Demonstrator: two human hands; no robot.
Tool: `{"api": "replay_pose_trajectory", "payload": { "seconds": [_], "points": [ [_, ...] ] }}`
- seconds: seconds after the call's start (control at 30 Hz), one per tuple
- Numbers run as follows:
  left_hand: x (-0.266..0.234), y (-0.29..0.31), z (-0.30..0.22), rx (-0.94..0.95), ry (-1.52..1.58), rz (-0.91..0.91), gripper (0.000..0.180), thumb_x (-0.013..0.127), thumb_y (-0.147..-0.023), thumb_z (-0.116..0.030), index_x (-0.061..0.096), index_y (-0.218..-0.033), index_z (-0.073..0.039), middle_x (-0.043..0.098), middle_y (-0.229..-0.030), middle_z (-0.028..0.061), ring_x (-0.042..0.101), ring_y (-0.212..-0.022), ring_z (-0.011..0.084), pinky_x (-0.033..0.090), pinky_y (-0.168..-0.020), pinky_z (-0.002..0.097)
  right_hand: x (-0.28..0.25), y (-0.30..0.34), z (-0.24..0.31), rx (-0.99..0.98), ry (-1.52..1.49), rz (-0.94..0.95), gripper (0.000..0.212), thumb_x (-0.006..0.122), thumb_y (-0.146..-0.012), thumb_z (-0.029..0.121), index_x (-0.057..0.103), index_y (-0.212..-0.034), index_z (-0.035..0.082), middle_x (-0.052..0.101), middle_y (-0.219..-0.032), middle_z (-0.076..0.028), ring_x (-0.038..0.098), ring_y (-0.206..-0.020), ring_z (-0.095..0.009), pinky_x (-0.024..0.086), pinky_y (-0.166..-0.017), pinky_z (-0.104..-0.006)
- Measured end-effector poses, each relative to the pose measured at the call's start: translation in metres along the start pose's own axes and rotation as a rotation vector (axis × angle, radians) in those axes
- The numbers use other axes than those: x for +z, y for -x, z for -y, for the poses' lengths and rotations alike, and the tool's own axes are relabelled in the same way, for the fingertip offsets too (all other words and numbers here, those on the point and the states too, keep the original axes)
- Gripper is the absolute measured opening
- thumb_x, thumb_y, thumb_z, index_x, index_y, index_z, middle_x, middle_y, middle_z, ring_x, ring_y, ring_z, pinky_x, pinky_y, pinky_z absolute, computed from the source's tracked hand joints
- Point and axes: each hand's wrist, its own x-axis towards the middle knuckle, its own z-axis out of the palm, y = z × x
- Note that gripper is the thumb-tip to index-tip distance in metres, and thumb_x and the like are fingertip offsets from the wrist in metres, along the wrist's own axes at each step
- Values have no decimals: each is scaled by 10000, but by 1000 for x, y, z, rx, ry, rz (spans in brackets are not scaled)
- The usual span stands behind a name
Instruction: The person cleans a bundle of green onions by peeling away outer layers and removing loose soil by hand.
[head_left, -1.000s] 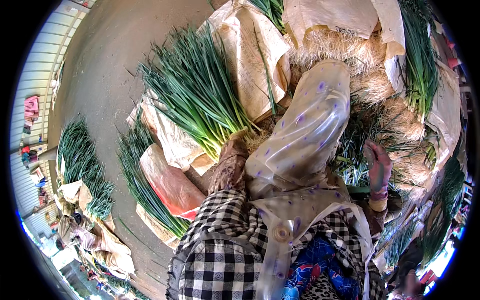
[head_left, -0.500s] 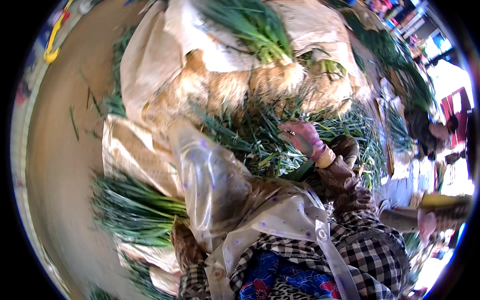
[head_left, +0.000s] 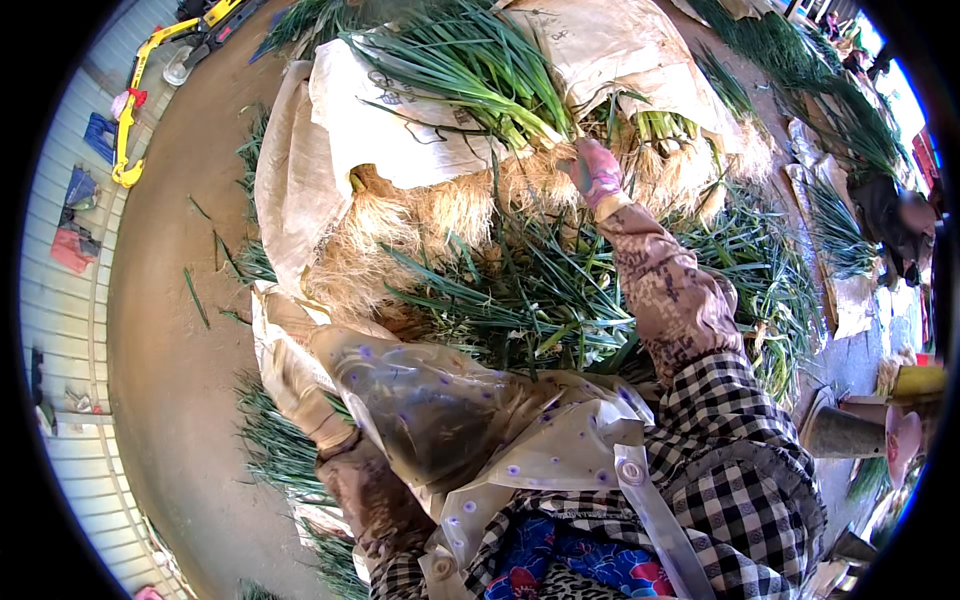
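Where the white woven sack ends on its right side, a loose bunch of long green stalks with pale bases lies across it, leaves fanned toward the sack's far side and bases toward its right front corner. Just beyond that corner is the right hand, covered in pink and grey, its fingers bent and right at the bunch's base end; whether they have closed around any stalks cannot be told. Along the white sack's front edge hang tufts of straw-coloured, stringy roots, and to its right a beige printed sack covers more stalks. Nearer the person than the white sack spreads a heap of loose dark-green leaves. Well to the near left of the white sack, the tan, motion-blurred left hand is beside a crumpled beige cloth-like sack; how far its fingers are open, or what they hold, cannot be told. A clear plastic apron with purple spots lies between the left hand and the leaf heap.
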Motion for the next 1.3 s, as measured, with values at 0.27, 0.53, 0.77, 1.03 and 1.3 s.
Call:
{"api": "replay_pose_trajectory", "payload": {
  "seconds": [0.27,0.53,0.77,1.03,1.3],
  "points": [
    [203,44,-41,-704,862,860,530,527,-842,-298,332,-1234,0,496,-1126,166,550,-932,237,494,-756,367,3,126,99,-495,287,121,333,554,-780,383,528,-1020,152,568,-860,-35,556,-594,-179,428,-440,-285],
    [202,83,-30,-1321,1603,1125,245,473,-874,-215,518,-1071,-77,527,-660,10,512,-556,89,526,-594,321,-24,120,67,260,-1347,459,264,605,-801,231,573,-987,46,600,-794,-21,537,-618,-85,447,-578,-221],
    [172,120,-45,-1321,1508,965,279,517,-856,-250,537,-1002,-13,545,-646,14,446,-456,62,363,-387,164,-9,76,124,396,-1652,868,418,645,-756,350,534,-998,27,546,-760,20,478,-591,-46,398,-533,-184],
    [176,156,6,-1373,1031,541,302,561,-827,-275,526,-944,1,583,-781,121,544,-575,169,440,-437,274,47,86,106,267,-1616,500,188,647,-742,78,541,-825,-53,578,-681,-89,492,-485,-129,382,-417,-248],
    [184,145,17,-1223,915,401,277,534,-845,-276,518,-874,-1,510,-663,52,471,-500,142,435,-454,271,80,147,57,775,-1447,399,141,623,-752,74,565,-843,-17,561,-660,-57,462,-430,-131,361,-386,-255]
  ]
}}
